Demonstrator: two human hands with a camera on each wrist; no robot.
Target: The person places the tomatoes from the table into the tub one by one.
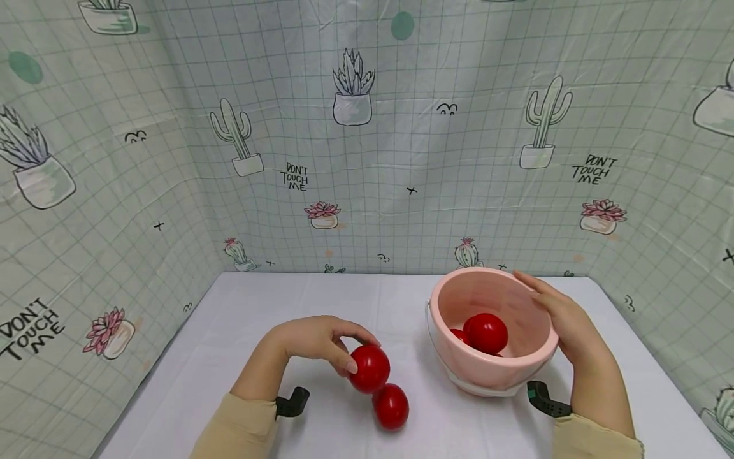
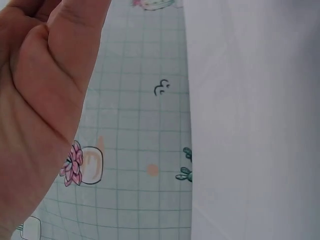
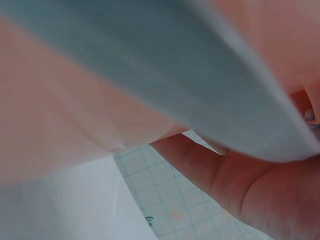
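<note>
In the head view my left hand [image 1: 323, 344] pinches a glossy red ball [image 1: 370, 369] between thumb and fingers. Just below it a second red ball [image 1: 391, 407] lies on the white table, and the two look close to touching. My right hand [image 1: 564, 319] grips the right side of a pink bucket [image 1: 493, 373] at its rim. Inside the bucket are several red balls [image 1: 488, 333], some partly hidden. The left wrist view shows only part of the left palm [image 2: 45, 100]; its ball is out of sight. Bucket wall and a pale blurred band cover much of the right wrist view.
A white cloth-covered table [image 1: 321, 293] lies under everything. Behind and on both sides hangs a grid-patterned curtain [image 1: 367, 153] with cactus prints. The bucket's white handle [image 1: 482, 387] hangs down along its front. Each wrist wears a black strap mount [image 1: 292, 403].
</note>
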